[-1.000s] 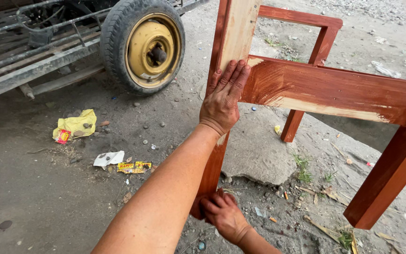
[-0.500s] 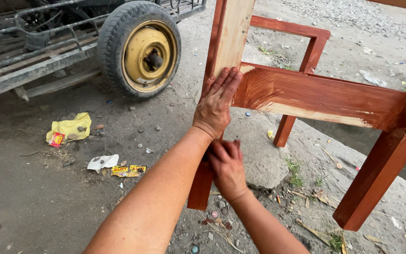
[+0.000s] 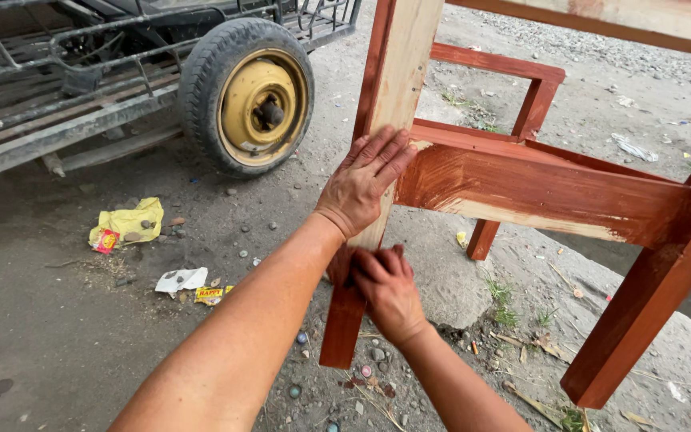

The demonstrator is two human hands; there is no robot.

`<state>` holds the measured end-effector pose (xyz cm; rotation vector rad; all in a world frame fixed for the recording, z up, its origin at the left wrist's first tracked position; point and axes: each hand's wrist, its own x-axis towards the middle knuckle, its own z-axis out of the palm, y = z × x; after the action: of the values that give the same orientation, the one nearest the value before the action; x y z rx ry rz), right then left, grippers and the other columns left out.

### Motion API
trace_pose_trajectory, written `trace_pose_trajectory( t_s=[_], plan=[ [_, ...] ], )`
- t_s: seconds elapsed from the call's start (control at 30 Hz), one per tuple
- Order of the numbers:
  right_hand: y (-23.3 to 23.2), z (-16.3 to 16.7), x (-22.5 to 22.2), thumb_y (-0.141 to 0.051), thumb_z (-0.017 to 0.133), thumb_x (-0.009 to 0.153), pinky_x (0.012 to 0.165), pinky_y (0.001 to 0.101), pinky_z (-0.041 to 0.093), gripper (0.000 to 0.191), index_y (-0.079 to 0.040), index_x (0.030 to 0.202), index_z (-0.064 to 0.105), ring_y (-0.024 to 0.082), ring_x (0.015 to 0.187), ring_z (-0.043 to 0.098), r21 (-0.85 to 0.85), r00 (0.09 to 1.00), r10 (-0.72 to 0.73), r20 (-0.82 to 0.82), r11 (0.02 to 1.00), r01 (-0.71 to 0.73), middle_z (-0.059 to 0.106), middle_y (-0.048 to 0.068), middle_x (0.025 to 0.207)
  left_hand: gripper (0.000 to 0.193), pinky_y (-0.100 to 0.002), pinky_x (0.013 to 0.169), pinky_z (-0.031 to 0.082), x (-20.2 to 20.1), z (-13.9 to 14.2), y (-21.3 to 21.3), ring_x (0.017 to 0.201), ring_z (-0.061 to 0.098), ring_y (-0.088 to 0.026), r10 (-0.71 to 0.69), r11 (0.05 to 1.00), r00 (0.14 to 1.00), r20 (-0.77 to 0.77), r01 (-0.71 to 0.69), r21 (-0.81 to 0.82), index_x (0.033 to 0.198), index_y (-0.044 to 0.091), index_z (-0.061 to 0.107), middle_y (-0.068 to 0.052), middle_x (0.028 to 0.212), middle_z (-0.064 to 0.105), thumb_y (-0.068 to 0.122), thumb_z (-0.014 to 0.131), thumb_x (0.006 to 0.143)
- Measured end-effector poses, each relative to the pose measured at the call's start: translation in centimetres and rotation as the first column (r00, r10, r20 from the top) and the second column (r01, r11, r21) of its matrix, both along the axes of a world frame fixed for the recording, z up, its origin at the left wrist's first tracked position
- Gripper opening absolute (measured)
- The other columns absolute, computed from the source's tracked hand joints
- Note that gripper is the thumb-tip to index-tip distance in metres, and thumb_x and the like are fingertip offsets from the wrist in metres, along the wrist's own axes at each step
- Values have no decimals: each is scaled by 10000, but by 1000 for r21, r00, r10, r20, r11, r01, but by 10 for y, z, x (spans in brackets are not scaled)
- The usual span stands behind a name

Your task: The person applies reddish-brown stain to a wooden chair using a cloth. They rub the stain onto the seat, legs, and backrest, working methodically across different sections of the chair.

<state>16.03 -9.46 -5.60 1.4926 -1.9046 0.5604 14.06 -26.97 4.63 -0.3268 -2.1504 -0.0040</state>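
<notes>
A wooden furniture frame stands on the ground, partly coated in red-brown stain. Its near leg (image 3: 389, 72) is bare pale wood above and stained below. My left hand (image 3: 364, 181) lies flat and open against this leg, just beside the stained side rail (image 3: 537, 192). My right hand (image 3: 388, 286) is lower on the same leg, fingers curled and pressed to the wood over what looks like a small red-brown rag (image 3: 337, 266), mostly hidden by the fingers and my left wrist.
A cart with a metal frame (image 3: 49, 96) and a yellow-rimmed wheel (image 3: 248, 94) stands at the upper left. A yellow wrapper (image 3: 125, 224) and bits of paper litter (image 3: 181, 280) lie on the dirt. A flat stone (image 3: 449, 288) sits behind the leg, and pebbles lie around its foot.
My right hand has moved up the leg from near the ground to just below my left hand. My left hand has stayed flat on the leg.
</notes>
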Motion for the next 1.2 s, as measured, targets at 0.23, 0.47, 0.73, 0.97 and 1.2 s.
trace_pose_trajectory(
  t_s=[0.23, 0.47, 0.73, 0.97, 1.2],
  plan=[
    [-11, 64, -29, -137, 712, 786, 1133, 537, 378, 245, -144, 1027, 753, 344, 1231, 521, -152, 997, -82, -15, 985, 78, 599, 43, 1278, 809, -419, 1333, 171, -45, 54, 24, 1606, 219, -246, 56, 991, 998, -36, -51, 124, 1644, 163, 289, -67, 1728, 219, -52, 450, 880],
    [-17, 43, -25, -149, 711, 771, 1150, 587, 339, 302, -136, 1069, 762, 372, 1285, 478, -196, 994, -108, -7, 975, 105, 577, 93, 1357, 818, -433, 1336, 116, -49, 61, 36, 1629, 127, -237, 261, 965, 964, 51, -262, 27, 1667, 167, 177, -49, 1752, 114, 44, 506, 928],
    [-2, 2, -4, -189, 710, 800, 1119, 568, 358, 376, -121, 1168, 745, 362, 1257, 486, 6, 999, 15, 40, 1000, -15, 560, 85, 1401, 736, -442, 1312, 75, -40, 64, 36, 1613, 99, -242, 91, 981, 988, 126, -110, 159, 1658, 188, 118, -48, 1737, 117, 485, 439, 1065],
    [-20, 42, -43, -50, 744, 815, 1123, 434, 421, 344, -79, 1158, 755, 380, 1231, 537, -408, 969, -87, 231, 895, 178, 629, 88, 1331, 719, -428, 1359, 100, -50, 63, 23, 1666, 145, -222, -60, 960, 992, 110, 27, 277, 1692, 222, 178, -19, 1768, 195, 618, 259, 1098],
    [-15, 78, -75, -56, 737, 848, 1133, 424, 429, 359, -66, 1206, 712, 352, 1310, 539, -635, 903, -10, 430, 707, 311, 562, 166, 1415, 765, -440, 1320, 66, -48, 55, 37, 1632, 107, -229, 76, 974, 994, 83, -91, 207, 1676, 219, 184, -35, 1755, 149, 662, 252, 1056]
  ],
)
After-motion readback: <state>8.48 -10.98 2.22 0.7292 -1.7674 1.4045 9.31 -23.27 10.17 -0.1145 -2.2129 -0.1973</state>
